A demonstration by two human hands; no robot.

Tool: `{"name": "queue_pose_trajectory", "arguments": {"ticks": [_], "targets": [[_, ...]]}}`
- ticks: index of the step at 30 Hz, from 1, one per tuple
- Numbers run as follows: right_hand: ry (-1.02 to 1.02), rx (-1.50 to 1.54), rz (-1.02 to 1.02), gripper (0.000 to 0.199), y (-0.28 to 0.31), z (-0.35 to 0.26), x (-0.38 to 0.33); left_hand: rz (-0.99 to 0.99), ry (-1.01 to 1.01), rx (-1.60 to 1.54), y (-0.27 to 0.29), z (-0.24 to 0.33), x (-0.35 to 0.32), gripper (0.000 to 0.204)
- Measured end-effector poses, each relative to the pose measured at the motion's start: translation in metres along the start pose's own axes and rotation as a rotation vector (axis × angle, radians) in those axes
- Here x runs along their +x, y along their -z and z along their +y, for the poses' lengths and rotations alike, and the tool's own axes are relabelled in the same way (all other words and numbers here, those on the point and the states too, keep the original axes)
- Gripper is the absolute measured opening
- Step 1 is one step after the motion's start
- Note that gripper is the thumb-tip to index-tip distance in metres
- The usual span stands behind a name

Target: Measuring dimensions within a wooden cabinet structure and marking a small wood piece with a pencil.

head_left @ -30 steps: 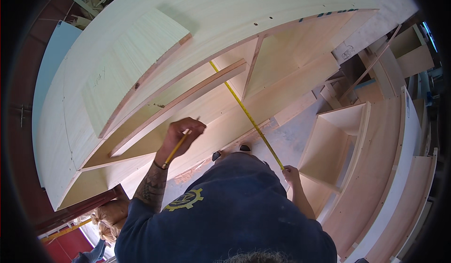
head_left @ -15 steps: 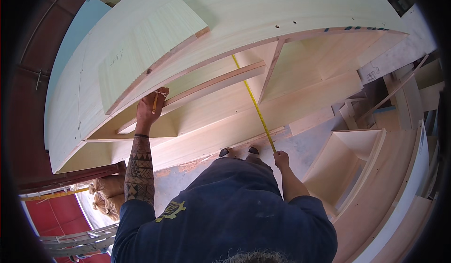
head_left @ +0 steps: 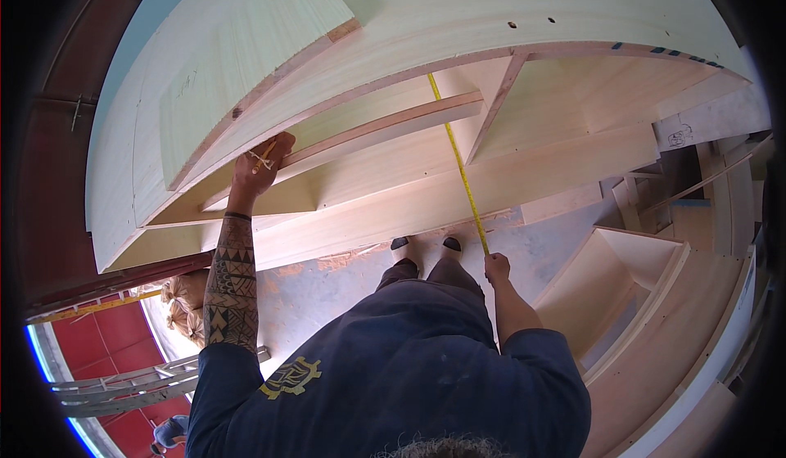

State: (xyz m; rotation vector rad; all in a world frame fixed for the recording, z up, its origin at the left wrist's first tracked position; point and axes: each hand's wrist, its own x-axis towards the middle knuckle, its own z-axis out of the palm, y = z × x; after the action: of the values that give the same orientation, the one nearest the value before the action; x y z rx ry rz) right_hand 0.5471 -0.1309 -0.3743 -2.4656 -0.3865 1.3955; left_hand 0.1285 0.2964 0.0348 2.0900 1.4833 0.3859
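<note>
Measuring step on a big pale wooden cabinet (head_left: 393, 40) lying in front of the person; a yellow tape measure (head_left: 458, 163) is stretched from the cabinet's upper rail down past a shelf board (head_left: 385, 130) to the floor side, and a mark looks about to be made. Left hand (head_left: 260, 162) reaches up to the end of the shelf board, fingers curled and closed round a yellow pencil (head_left: 264, 154), tip pressed near the board edge, knuckles touching the wood. Right hand (head_left: 496, 266) is low, near the cabinet's lower edge just beside the shoes (head_left: 426, 245), fingers pinched shut on the tape's lower end, keeping it taut; can't tell whether the tape case is in the palm, it's too small. Tape runs straight, crossing the shelf board near an upright divider (head_left: 495, 106). Likely next move calls for keeping the tape tight and unshifted while the pencil marks the reading, so both hands need to stay steady. A smaller open wooden box (head_left: 622, 286) sits well apart at right
</note>
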Motion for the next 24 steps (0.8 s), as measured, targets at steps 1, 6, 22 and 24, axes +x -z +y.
{"name": "queue_pose_trajectory", "arguments": {"ticks": [1, 6, 22, 24], "targets": [[0.091, -0.017, 0.079, 0.032, -0.005, 0.018, 0.018, -0.029, 0.002, 0.012, 0.002, 0.01, 0.003, 0.033], [0.17, -0.063, 0.138, 0.034, -0.019, 0.017, 0.027, -0.044, 0.082, -0.009, 0.005, 0.008, 0.001, 0.033], [0.044, -0.198, -0.014, 0.05, -0.01, -0.024, -0.01, 0.018, -0.036, -0.018, 0.003, 0.013, -0.001, 0.037], [0.037, -0.19, -0.021, 0.05, -0.012, -0.024, -0.011, 0.015, -0.013, -0.038, 0.003, 0.017, -0.002, 0.036]]}}
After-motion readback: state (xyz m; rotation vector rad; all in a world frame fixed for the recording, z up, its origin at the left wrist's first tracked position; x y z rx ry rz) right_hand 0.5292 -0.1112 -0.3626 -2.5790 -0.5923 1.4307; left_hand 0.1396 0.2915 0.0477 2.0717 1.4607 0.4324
